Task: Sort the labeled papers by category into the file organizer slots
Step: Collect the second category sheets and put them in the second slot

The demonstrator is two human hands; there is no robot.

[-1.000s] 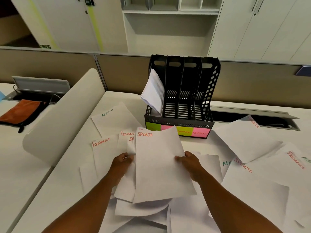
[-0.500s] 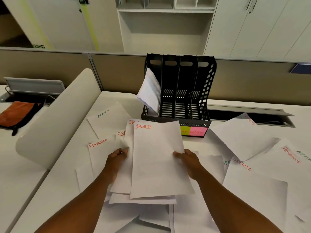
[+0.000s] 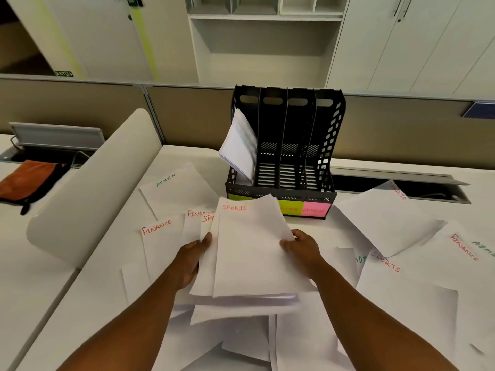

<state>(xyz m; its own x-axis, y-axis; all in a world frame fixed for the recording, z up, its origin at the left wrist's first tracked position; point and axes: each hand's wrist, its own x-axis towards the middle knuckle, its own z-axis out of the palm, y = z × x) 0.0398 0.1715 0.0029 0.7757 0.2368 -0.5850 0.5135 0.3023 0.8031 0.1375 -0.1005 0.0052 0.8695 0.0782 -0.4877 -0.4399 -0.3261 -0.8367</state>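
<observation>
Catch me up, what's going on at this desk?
A person is sorting labeled sheets. Both hands, left hand and right hand, hold a small stack topped by a SPORTS sheet in front of the black file organizer. Only its leftmost slot holds papers; FINANCE and ADMIN sheets lie scattered on the desk.

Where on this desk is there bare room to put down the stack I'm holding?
Bare desk shows between the ADMIN sheet and the file organizer, reaching back to the partition. Another strip lies left of the FINANCE sheet, along the desk edge. Ahead of both hands and to the right, loose papers overlap.
</observation>
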